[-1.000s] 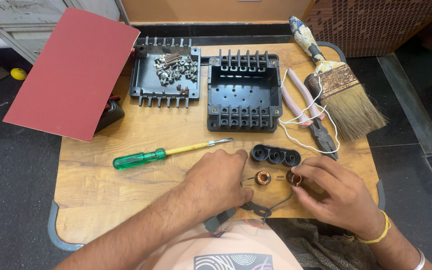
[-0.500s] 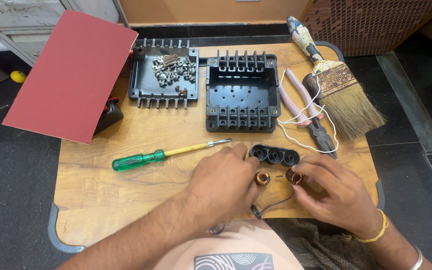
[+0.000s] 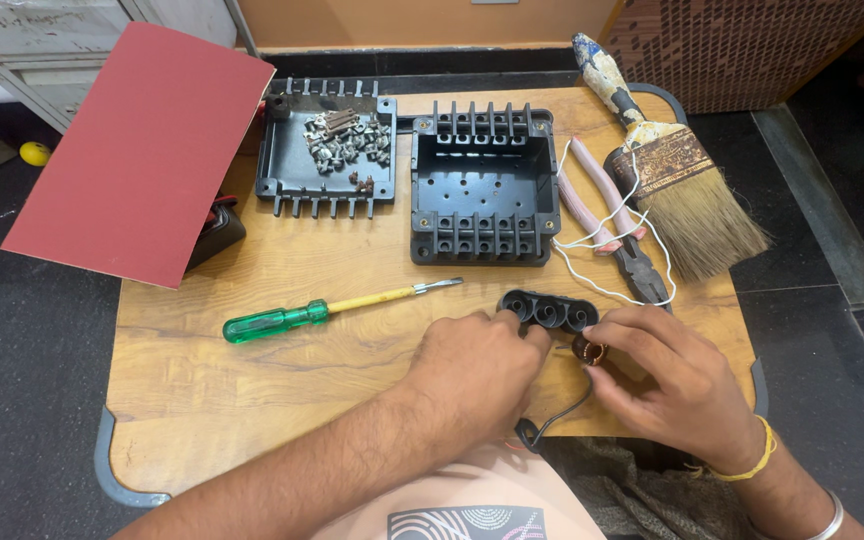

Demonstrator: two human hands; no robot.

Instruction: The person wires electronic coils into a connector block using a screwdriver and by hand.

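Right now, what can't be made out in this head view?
- Whatever the left hand grips: its own fingers cover it.
- Small coil: half hidden by the right hand.
- Black object: mostly under the red sheet.
- Hardware in the black tray: too small to identify.

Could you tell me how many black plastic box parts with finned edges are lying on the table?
2. The shallow tray holding screws lies at the upper left beside the red sheet; the deeper empty housing sits just right of it. None looks hidden.
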